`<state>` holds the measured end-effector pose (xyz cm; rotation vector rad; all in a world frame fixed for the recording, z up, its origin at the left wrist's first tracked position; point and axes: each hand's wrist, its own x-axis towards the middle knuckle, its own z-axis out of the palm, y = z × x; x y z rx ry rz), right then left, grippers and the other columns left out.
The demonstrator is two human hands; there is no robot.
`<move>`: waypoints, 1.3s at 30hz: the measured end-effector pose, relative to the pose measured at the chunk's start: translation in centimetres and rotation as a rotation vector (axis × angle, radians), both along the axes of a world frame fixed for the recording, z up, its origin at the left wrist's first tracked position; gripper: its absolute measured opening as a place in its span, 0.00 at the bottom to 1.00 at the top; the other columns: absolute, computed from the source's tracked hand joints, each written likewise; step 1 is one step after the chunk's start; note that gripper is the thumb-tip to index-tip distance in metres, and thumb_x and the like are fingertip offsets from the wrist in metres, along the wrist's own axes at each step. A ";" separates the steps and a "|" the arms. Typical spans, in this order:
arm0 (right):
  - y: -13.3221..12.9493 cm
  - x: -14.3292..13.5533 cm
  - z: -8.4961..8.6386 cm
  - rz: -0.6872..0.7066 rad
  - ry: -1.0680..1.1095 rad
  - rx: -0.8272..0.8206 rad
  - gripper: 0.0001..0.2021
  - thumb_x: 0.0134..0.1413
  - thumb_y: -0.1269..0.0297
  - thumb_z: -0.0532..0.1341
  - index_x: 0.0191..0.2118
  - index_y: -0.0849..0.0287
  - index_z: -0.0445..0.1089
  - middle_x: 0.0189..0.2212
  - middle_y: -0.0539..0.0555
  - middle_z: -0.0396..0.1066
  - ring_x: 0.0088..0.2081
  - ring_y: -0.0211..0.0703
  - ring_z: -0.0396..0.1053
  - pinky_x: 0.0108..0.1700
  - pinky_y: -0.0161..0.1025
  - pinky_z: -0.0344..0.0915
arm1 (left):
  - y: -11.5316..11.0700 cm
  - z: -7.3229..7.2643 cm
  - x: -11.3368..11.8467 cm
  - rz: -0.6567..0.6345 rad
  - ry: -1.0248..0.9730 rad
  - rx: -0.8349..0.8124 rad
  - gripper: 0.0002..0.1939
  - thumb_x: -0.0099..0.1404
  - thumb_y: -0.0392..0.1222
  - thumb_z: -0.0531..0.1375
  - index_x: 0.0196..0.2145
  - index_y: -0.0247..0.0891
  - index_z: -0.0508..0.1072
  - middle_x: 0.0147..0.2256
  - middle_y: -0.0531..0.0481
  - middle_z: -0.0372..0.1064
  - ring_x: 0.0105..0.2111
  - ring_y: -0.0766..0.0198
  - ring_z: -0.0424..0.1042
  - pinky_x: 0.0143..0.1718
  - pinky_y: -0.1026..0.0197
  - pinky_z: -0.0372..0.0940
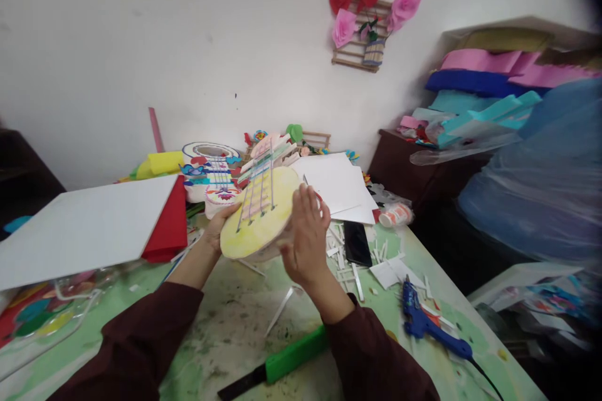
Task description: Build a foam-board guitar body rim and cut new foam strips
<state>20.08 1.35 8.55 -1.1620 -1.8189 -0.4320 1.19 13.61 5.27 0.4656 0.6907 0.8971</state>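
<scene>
A handmade toy guitar [263, 216] is held tilted above the table, its round body painted yellow with dark strings across the front. My left hand [220, 223] grips the left edge of the body, with the fingers partly hidden behind it. Against or just beside the right edge is my right hand [308, 235], its fingers stretched out and held upward. I cannot tell whether that palm touches the guitar. A second, white toy guitar [219, 175] with painted flowers lies behind on the left. Below my right forearm lies a green-handled cutter [294, 354] with a dark blade.
A blue glue gun [423, 319] lies at the right with its cord trailing off. White paper strips surround a black phone [357, 243]. White sheets [348, 185] and a paper cup [395, 215] are behind. A large white board [89, 225] covers the table's left side.
</scene>
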 end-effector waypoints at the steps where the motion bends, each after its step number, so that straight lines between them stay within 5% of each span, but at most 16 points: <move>1: 0.3 0.5 0.0 -0.024 0.072 -0.008 0.36 0.61 0.44 0.32 0.67 0.64 0.36 0.65 0.65 0.44 0.67 0.52 0.36 0.61 0.57 0.38 | -0.1 0.1 0.1 0.009 0.014 0.005 0.28 0.66 0.38 0.49 0.61 0.22 0.55 0.27 0.36 0.76 0.25 0.50 0.77 0.28 0.53 0.74; 6: 1.9 2.2 -0.2 -0.168 0.409 -0.147 0.29 0.58 0.46 0.48 0.55 0.65 0.59 0.50 0.67 0.64 0.55 0.55 0.58 0.55 0.55 0.54 | -0.5 0.5 0.9 0.080 0.079 0.047 0.27 0.64 0.35 0.53 0.59 0.22 0.58 0.29 0.35 0.76 0.28 0.48 0.77 0.35 0.51 0.74; 9: 3.1 2.6 -0.9 -0.106 0.595 -0.298 0.24 0.53 0.56 0.56 0.52 0.65 0.60 0.41 0.62 0.70 0.44 0.51 0.67 0.47 0.49 0.63 | -0.5 0.3 1.2 0.127 0.098 0.073 0.26 0.64 0.34 0.54 0.58 0.24 0.61 0.31 0.35 0.77 0.29 0.49 0.77 0.36 0.51 0.74; 16: 5.6 4.2 -3.0 0.062 1.013 -0.239 0.19 0.49 0.59 0.55 0.47 0.64 0.65 0.42 0.59 0.72 0.42 0.45 0.70 0.45 0.43 0.66 | 0.3 -1.2 1.3 0.207 0.098 0.136 0.20 0.66 0.44 0.55 0.53 0.34 0.69 0.37 0.39 0.76 0.35 0.53 0.77 0.35 0.57 0.73; 20: 6.5 6.6 -3.5 0.170 1.268 -0.238 0.22 0.48 0.56 0.57 0.47 0.64 0.65 0.41 0.59 0.73 0.40 0.44 0.71 0.44 0.44 0.68 | 0.8 -1.8 1.5 0.252 0.144 0.165 0.18 0.64 0.40 0.58 0.51 0.33 0.70 0.35 0.40 0.77 0.29 0.58 0.77 0.30 0.62 0.72; 25: 7.8 10.7 -4.3 0.105 1.560 -0.068 0.16 0.44 0.61 0.60 0.40 0.63 0.67 0.37 0.56 0.74 0.37 0.43 0.73 0.44 0.44 0.70 | 1.2 -1.7 1.2 0.310 0.137 0.117 0.18 0.66 0.36 0.55 0.53 0.28 0.68 0.30 0.41 0.77 0.25 0.60 0.76 0.26 0.64 0.71; 31: 8.7 14.4 -6.4 -0.034 1.638 -0.018 0.09 0.44 0.65 0.57 0.35 0.62 0.65 0.32 0.54 0.73 0.34 0.40 0.73 0.40 0.42 0.72 | 1.6 -1.5 0.5 0.381 0.038 0.058 0.19 0.64 0.37 0.56 0.53 0.31 0.68 0.31 0.42 0.77 0.27 0.58 0.77 0.29 0.62 0.72; 39: 9.5 15.6 -9.4 -0.246 1.537 -0.112 0.10 0.46 0.60 0.57 0.31 0.61 0.65 0.28 0.53 0.72 0.30 0.41 0.71 0.34 0.40 0.71 | 1.4 -0.7 0.1 0.417 0.012 0.079 0.17 0.64 0.35 0.56 0.50 0.30 0.70 0.31 0.42 0.77 0.29 0.57 0.77 0.31 0.62 0.73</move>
